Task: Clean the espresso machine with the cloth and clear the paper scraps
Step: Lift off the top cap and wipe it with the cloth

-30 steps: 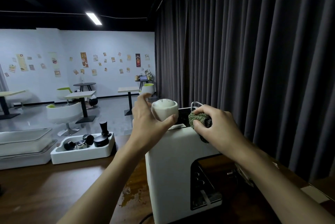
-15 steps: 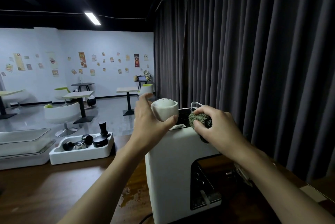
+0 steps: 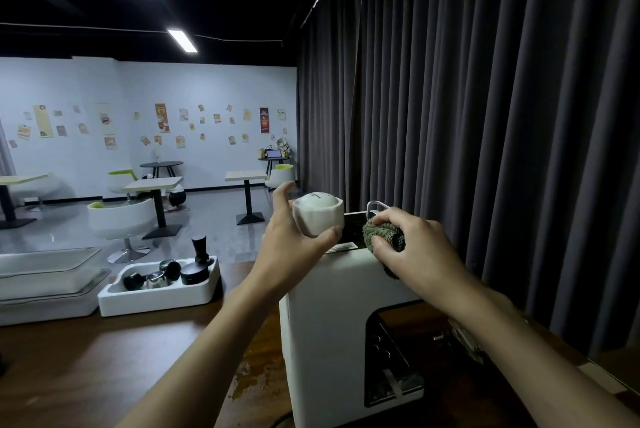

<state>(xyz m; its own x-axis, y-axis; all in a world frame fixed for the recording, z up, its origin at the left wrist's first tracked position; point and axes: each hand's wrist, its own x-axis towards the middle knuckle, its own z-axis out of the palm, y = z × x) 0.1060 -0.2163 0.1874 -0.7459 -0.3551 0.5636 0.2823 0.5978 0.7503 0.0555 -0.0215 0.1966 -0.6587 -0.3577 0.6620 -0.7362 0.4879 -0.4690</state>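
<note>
A white espresso machine [image 3: 329, 316] stands on the dark wooden counter [image 3: 86, 358] in front of me. My left hand [image 3: 291, 247] holds an upturned white cup [image 3: 317, 216] just above the machine's top left corner. My right hand [image 3: 419, 254] grips a bunched green cloth [image 3: 382, 235] and presses it on the machine's top right edge. The machine's dark front recess with buttons and drip tray faces right. No paper scraps are in view.
A white tray [image 3: 156, 292] holding a tamper and dark coffee tools sits left of the machine. Further left is a clear-lidded white box [image 3: 45, 275]. A dark curtain [image 3: 485, 115] hangs close behind the machine. Café tables and chairs stand beyond the counter.
Both hands stay almost still; the cup and the cloth keep their places on top of the machine.
</note>
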